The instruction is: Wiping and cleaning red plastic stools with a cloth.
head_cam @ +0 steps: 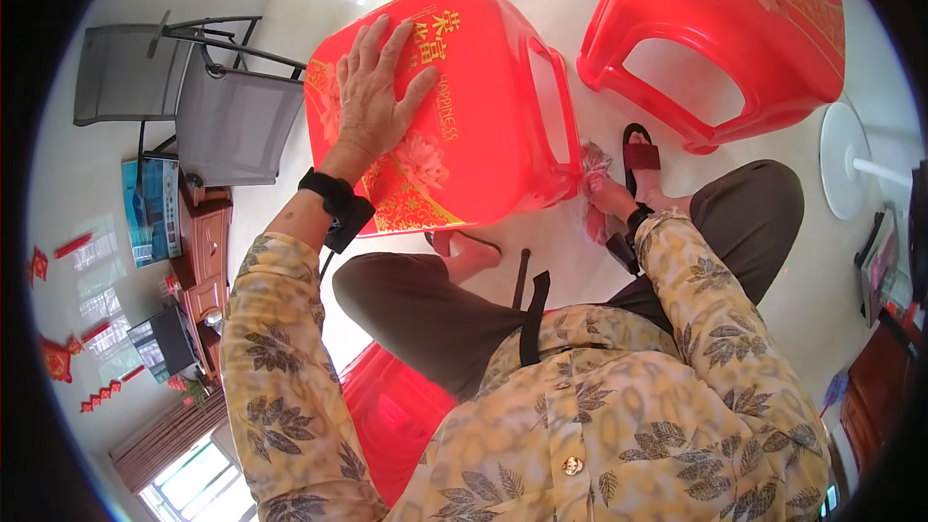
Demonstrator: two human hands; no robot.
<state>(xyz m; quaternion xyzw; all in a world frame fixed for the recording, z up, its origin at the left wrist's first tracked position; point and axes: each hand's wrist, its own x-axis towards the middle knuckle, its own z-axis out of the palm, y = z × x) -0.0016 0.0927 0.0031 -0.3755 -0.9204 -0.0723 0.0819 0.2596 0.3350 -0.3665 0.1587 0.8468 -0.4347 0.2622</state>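
My left hand (377, 98) lies palm down on the seat of a red plastic stool (493, 116), its fingers spread and nothing in its grasp. Printed flowers, gold patterns and writing cover part of that seat. Down beside the stool's near right side, my right hand (609, 196) is closed around a crumpled pink and white cloth (596, 167). The cloth is close to the stool's lower edge; whether it touches the plastic I cannot tell. My fingers on that side are partly hidden by the cloth.
A second red plastic stool (718, 51) stands at the upper right, near a round white base (843, 159) with a pole. Grey folding chairs (239, 123) are on the left, before a wooden cabinet (210, 246). Under me is another red stool (395, 406).
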